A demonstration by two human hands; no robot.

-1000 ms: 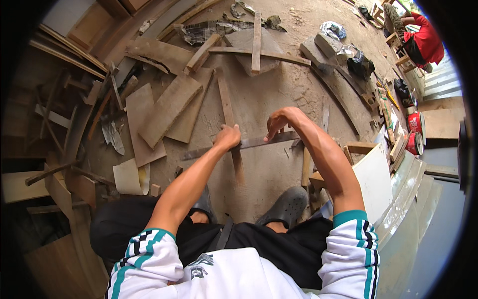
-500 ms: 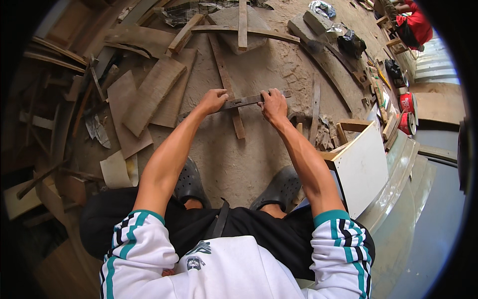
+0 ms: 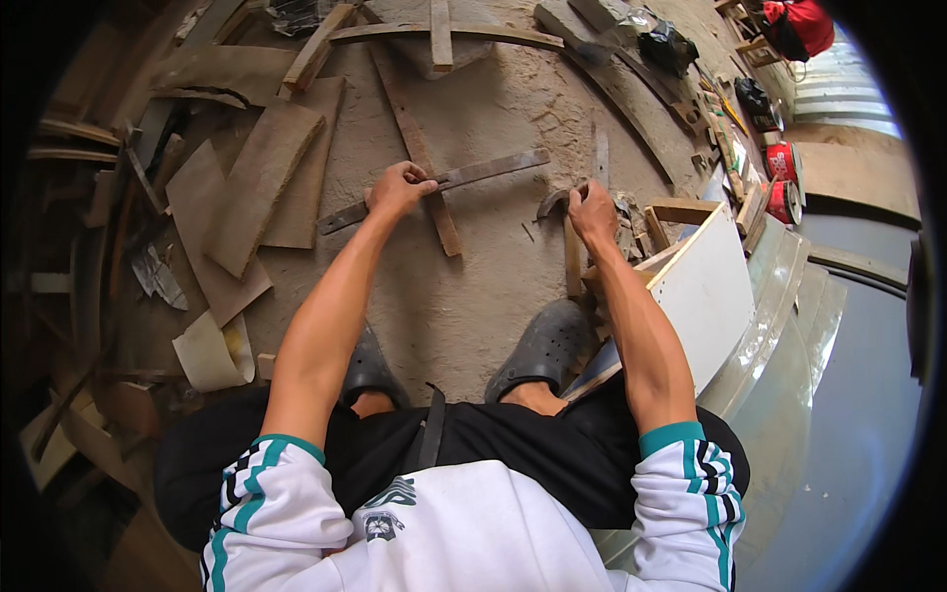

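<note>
My left hand point(image 3: 398, 189) is closed on a long thin wooden strip point(image 3: 493, 169) that lies slanted on the dusty ground, crossing a narrow batten point(image 3: 419, 158). My right hand point(image 3: 595, 207) grips the head of a hammer point(image 3: 557, 200), whose wooden handle point(image 3: 572, 259) points back toward my feet. The hammer sits just right of the strip's near end. My grey shoes point(image 3: 541, 345) are planted below both hands.
Curved plywood offcuts point(image 3: 258, 183) and scrap boards pile up at the left. A white panel point(image 3: 705, 296) leans at my right knee. Red cans point(image 3: 782, 163) and tools lie at the far right. A person in red point(image 3: 797, 25) is at the top right.
My right hand has let go of the strip and moved right onto the hammer. My left hand still holds the strip. The view has tilted further down.
</note>
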